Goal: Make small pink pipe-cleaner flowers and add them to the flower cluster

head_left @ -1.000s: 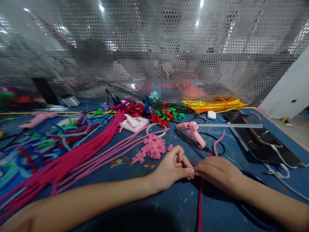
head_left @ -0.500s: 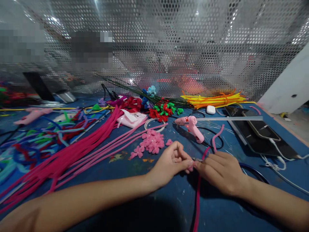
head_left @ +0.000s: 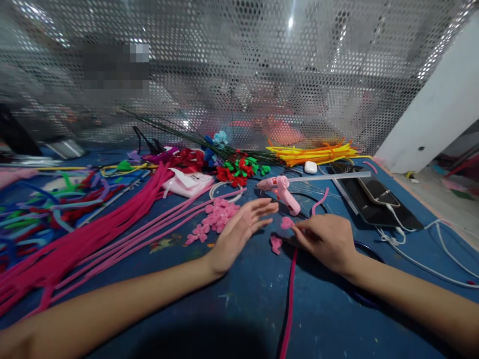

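Pink loop [head_left: 287, 223] is sitting at the fingertips of the right hand [head_left: 327, 240], which are pinching its edge; rounded end is pointing left, long axis unclear, nearly round. Light edge grip probably best, avoids crushing. Pink piece [head_left: 276, 245] is lying just left of those fingers. Left hand [head_left: 236, 233] is holding nothing, fingers spread.

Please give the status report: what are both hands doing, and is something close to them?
Left hand open. Right hand pinching pink piece. Second piece on table, between hands. Glue gun just beyond, untouched.
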{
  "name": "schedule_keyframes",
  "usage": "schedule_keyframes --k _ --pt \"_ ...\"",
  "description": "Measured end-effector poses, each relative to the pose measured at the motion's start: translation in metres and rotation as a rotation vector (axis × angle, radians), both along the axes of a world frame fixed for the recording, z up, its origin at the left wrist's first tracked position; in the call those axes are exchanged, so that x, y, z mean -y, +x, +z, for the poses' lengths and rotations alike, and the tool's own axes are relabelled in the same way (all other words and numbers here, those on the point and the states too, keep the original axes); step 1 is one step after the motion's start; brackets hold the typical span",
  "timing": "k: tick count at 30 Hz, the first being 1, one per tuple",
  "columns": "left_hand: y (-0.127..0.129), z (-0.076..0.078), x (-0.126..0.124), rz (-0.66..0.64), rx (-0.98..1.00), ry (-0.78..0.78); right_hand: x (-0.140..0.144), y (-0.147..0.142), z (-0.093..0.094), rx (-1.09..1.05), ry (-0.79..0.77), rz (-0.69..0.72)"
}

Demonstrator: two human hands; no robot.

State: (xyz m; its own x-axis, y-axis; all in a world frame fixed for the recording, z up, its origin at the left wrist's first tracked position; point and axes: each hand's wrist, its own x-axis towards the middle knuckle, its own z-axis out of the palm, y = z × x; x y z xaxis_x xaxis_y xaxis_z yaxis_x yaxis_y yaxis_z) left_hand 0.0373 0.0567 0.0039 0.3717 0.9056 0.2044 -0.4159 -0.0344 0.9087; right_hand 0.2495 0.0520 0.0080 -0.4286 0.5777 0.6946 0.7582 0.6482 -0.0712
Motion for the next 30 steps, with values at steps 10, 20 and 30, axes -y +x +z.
schedule_keyframes --k 10,20,30 --pt "-0.002 0.001 0.004 0.200 -0.577 0.359 -0.007 0.001 0.003 0.186 -0.539 -0.100" --pt "-0.003 -0.001 0.005 -0.072 -1.088 0.766 0.000 -0.004 0.006 0.222 -0.552 -0.057" --pt "-0.004 0.000 -0.001 0.172 -0.908 0.409 0.012 0.004 0.026 0.428 -0.692 0.049"
